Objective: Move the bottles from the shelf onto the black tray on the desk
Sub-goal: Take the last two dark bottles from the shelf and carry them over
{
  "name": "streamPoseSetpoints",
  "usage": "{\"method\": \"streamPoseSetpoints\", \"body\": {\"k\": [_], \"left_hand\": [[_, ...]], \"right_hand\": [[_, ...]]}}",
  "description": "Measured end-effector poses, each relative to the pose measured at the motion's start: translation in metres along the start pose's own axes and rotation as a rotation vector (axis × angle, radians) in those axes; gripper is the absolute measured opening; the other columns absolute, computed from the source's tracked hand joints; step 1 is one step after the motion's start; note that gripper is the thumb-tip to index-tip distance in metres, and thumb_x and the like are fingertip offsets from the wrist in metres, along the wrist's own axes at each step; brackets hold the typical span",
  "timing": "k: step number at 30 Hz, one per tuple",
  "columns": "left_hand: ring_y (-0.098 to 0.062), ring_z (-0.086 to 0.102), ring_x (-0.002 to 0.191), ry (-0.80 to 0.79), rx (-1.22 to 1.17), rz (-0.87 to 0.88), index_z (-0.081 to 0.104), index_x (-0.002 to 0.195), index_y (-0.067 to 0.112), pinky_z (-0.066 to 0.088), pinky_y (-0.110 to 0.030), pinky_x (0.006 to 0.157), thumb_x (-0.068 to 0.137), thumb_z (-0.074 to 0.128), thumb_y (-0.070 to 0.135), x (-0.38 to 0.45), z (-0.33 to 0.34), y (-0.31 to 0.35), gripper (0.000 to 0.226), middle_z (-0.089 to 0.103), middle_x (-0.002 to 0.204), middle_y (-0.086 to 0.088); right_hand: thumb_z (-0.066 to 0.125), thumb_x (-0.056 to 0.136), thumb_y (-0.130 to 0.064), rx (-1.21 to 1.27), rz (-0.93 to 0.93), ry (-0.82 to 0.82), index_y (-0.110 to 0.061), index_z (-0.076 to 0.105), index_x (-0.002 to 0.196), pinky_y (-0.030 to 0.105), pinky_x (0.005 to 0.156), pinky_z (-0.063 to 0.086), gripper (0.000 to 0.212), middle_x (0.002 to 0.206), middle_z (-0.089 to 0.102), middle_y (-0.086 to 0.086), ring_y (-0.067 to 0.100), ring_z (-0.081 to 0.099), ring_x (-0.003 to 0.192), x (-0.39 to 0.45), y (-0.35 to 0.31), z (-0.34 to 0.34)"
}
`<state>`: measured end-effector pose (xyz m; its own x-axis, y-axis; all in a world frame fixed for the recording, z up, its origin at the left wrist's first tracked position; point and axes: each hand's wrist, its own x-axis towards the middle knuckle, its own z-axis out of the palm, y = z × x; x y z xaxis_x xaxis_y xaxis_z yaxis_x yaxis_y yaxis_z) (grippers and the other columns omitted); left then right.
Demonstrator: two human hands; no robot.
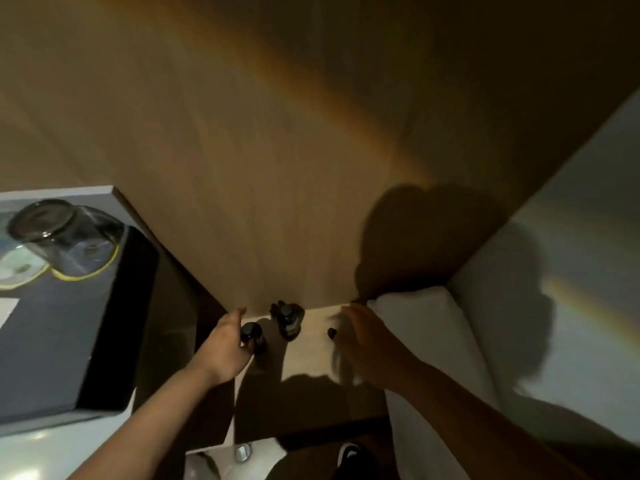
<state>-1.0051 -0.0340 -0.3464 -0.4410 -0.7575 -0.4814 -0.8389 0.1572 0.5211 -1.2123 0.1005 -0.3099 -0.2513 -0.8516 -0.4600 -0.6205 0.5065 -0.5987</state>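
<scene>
Three bottles stand on a pale wooden shelf (311,362) against the wood wall. My left hand (225,348) grips a dark bottle with a round black cap (251,332), thumb behind it and fingers curled in front. Just right of it stands a dark pump bottle (289,320), untouched. Farther right, a blurred pale bottle with a small dark cap (331,332) stands just left of my right hand (363,341). That hand's fingers are stretched out and hold nothing. The black tray (121,306) lies on the desk at the left.
An upturned glass (62,233) and round coasters (20,271) occupy the tray's far end. A white cushion (422,327) borders the shelf on the right. Below the shelf are a metal knob (242,452) and a shoe (349,455).
</scene>
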Motion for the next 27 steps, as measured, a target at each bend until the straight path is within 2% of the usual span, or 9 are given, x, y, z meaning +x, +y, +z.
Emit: {"method": "streamPoseSetpoints", "body": {"k": [4, 9, 12, 15, 17, 21, 25, 27], "left_hand": [[-0.025, 0.036, 0.136, 0.077, -0.084, -0.050, 0.023, 0.148, 0.012, 0.031, -0.030, 0.109, 0.090, 0.059, 0.013, 0.015, 0.026, -0.005, 0.068, 0.032, 0.151, -0.011], [-0.027, 0.035, 0.136, 0.111, -0.220, -0.167, 0.023, 0.147, 0.012, 0.028, -0.029, 0.109, 0.091, 0.059, 0.013, 0.045, 0.066, -0.034, 0.067, 0.028, 0.152, -0.011], [-0.030, 0.031, 0.139, 0.108, -0.256, -0.227, 0.017, 0.149, 0.014, 0.026, -0.033, 0.111, 0.093, 0.055, 0.015, 0.063, 0.091, -0.058, 0.068, 0.018, 0.156, -0.010], [-0.030, 0.032, 0.139, 0.141, -0.262, -0.253, 0.014, 0.150, 0.017, 0.029, -0.036, 0.110, 0.093, 0.054, 0.016, 0.085, 0.111, -0.084, 0.069, 0.013, 0.158, -0.008], [-0.029, 0.031, 0.139, 0.188, -0.291, -0.243, 0.014, 0.150, 0.020, 0.029, -0.037, 0.110, 0.093, 0.054, 0.016, 0.100, 0.121, -0.099, 0.069, 0.012, 0.158, -0.005], [-0.023, 0.026, 0.141, 0.274, -0.316, -0.180, 0.019, 0.150, 0.025, 0.025, -0.034, 0.111, 0.094, 0.052, 0.016, 0.132, 0.140, -0.122, 0.065, 0.016, 0.157, -0.001], [-0.021, 0.028, 0.141, 0.280, -0.291, -0.119, 0.025, 0.147, 0.029, 0.026, -0.036, 0.113, 0.094, 0.053, 0.016, 0.155, 0.155, -0.142, 0.062, 0.025, 0.155, -0.001], [-0.021, 0.031, 0.139, 0.278, -0.304, -0.108, 0.027, 0.146, 0.030, 0.028, -0.035, 0.112, 0.093, 0.055, 0.015, 0.162, 0.162, -0.148, 0.061, 0.030, 0.153, -0.001]], "right_hand": [[0.035, 0.098, -0.045, -0.107, -0.054, -0.109, -0.022, 0.021, 0.148, 0.033, 0.116, 0.018, 0.057, 0.159, 0.010, -0.002, 0.016, 0.011, 0.146, 0.040, 0.021, 0.006], [0.035, 0.099, -0.042, -0.072, -0.025, -0.213, -0.022, 0.022, 0.148, 0.032, 0.113, 0.021, 0.055, 0.158, 0.010, -0.002, 0.016, 0.013, 0.145, 0.078, 0.047, 0.038], [0.043, 0.096, -0.043, 0.055, 0.034, -0.207, -0.022, 0.029, 0.144, 0.030, 0.111, 0.029, 0.054, 0.156, 0.020, 0.000, 0.017, 0.025, 0.141, 0.103, 0.059, 0.069], [0.047, 0.094, -0.040, 0.126, 0.068, -0.189, -0.021, 0.035, 0.139, 0.024, 0.101, 0.038, 0.051, 0.146, 0.033, -0.004, 0.010, 0.041, 0.124, 0.131, 0.072, 0.105], [0.046, 0.095, -0.041, 0.142, 0.070, -0.200, -0.022, 0.037, 0.137, 0.023, 0.094, 0.041, 0.048, 0.140, 0.037, -0.008, 0.007, 0.045, 0.115, 0.147, 0.080, 0.127], [0.045, 0.094, -0.045, 0.210, 0.136, -0.208, -0.030, 0.042, 0.134, 0.024, 0.088, 0.039, 0.043, 0.144, 0.038, -0.002, 0.013, 0.045, 0.125, 0.172, 0.099, 0.169], [0.046, 0.086, -0.057, 0.195, 0.140, -0.173, -0.031, 0.047, 0.129, 0.027, 0.090, 0.046, 0.050, 0.136, 0.050, 0.001, 0.013, 0.053, 0.112, 0.181, 0.121, 0.200], [0.047, 0.085, -0.055, 0.146, 0.112, -0.143, -0.029, 0.050, 0.126, 0.027, 0.092, 0.048, 0.049, 0.129, 0.056, 0.000, 0.014, 0.057, 0.111, 0.183, 0.130, 0.209]]}}
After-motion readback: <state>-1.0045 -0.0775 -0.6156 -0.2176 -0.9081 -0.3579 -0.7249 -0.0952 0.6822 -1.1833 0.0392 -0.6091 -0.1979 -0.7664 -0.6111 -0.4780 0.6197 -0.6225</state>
